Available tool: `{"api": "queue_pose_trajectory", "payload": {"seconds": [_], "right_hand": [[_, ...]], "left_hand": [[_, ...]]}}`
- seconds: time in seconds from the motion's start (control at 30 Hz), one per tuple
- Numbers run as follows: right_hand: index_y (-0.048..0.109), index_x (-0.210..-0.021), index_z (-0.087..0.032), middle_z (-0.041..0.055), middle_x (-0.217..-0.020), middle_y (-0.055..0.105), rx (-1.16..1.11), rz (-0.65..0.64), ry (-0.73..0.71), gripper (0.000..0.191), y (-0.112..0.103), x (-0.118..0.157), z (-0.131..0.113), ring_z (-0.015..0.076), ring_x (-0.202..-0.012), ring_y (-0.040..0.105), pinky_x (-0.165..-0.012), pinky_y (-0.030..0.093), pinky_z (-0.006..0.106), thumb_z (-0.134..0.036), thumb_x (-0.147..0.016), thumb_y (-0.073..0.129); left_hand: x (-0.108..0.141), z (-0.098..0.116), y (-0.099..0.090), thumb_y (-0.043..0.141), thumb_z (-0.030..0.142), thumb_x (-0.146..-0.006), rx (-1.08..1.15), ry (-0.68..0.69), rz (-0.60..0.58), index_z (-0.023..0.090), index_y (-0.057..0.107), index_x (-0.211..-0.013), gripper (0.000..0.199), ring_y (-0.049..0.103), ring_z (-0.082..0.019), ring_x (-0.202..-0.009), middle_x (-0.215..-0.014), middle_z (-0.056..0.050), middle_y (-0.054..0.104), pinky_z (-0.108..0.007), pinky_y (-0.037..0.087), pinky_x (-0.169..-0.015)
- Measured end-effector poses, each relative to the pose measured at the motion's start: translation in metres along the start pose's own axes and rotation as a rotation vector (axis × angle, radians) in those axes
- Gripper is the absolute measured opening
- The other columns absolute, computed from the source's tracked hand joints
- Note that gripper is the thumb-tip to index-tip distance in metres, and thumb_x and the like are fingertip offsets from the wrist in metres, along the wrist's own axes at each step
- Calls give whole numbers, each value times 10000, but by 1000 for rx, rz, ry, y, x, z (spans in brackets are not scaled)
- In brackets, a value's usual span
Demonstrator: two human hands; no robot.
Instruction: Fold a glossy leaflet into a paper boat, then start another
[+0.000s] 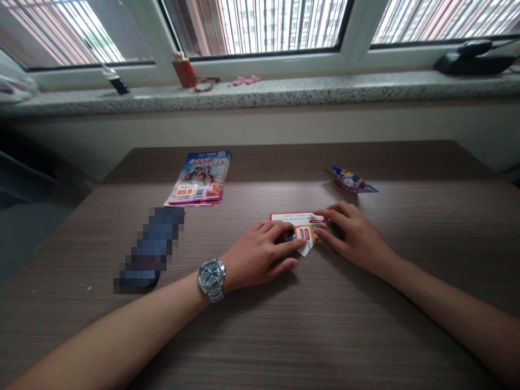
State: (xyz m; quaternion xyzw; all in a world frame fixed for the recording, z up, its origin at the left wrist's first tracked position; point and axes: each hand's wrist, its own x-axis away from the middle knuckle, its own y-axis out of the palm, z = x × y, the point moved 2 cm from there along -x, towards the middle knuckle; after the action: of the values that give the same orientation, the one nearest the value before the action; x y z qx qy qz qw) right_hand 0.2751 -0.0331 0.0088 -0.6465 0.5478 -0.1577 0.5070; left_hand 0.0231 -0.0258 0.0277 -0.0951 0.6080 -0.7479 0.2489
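Note:
A partly folded flyer (298, 218), white with red edges and a pointed lower end, lies on the brown table (227, 336). My left hand (262, 252), with a metal watch on its wrist, rests on the flyer's left and lower part, fingers apart and pressing it flat. From the right, my right hand (353, 235) touches the flyer's right edge with thumb and forefinger, the fingers spread with a gap between them. Behind my right hand stands a small folded paper piece (352, 181) in blue and red.
A stack of colourful flyers (201, 176) lies at the back left. In front of it is a blurred-out dark object (152, 249). The stone windowsill (300, 93) holds a red container (184, 71), pink pieces and a black device (473, 60).

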Motion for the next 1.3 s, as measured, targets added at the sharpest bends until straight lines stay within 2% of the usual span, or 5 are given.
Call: {"api": "queue_pose_trajectory", "payload": {"seconds": [0.53, 0.67, 0.77, 0.9, 1.3], "right_hand": [[605, -1380, -268, 112, -1106, 588, 50, -9, 8, 462, 7, -1, 7, 289, -965, 614, -855, 564, 491, -406, -941, 648], [612, -1369, -255, 117, -1111, 586, 51, -22, 8, 447, 7, -1, 6, 291, -966, 612, -850, 564, 491, -400, -948, 640], [618, -1367, -235, 126, -1133, 582, 60, -28, 15, 456, 7, -1, 6, 294, -979, 613, -871, 563, 501, -412, -947, 639], [619, -1365, -241, 130, -1172, 558, 61, -20, 18, 459, 8, -1, 7, 288, -974, 622, -876, 570, 499, -423, -944, 637], [653, -1308, -248, 123, -1198, 528, 40, -22, 60, 407, 7, -1, 3, 262, -945, 634, -881, 572, 474, -418, -939, 638]], "left_hand": [[-6, -6, 2, 509, 376, -1047, 68, -4, 75, 265, 661, -1303, 318, 604, -245, -1190, -1300, -84, 645, -427, 477, -1043], [-8, -11, 1, 555, 337, -1025, 77, -140, 181, 243, 640, -1308, 311, 608, -230, -1170, -1280, -78, 649, -410, 491, -1033], [-8, -18, 1, 617, 360, -983, 24, -289, 245, 208, 584, -1378, 424, 576, -267, -1207, -1343, -108, 609, -454, 481, -1057], [-8, -23, 3, 645, 442, -955, -28, -357, 227, 179, 541, -1421, 544, 527, -304, -1267, -1379, -131, 568, -482, 459, -1084], [-10, -23, 3, 661, 412, -952, 21, -353, 203, 212, 631, -1257, 366, 538, -290, -1253, -1370, -106, 574, -471, 458, -1075]]}}
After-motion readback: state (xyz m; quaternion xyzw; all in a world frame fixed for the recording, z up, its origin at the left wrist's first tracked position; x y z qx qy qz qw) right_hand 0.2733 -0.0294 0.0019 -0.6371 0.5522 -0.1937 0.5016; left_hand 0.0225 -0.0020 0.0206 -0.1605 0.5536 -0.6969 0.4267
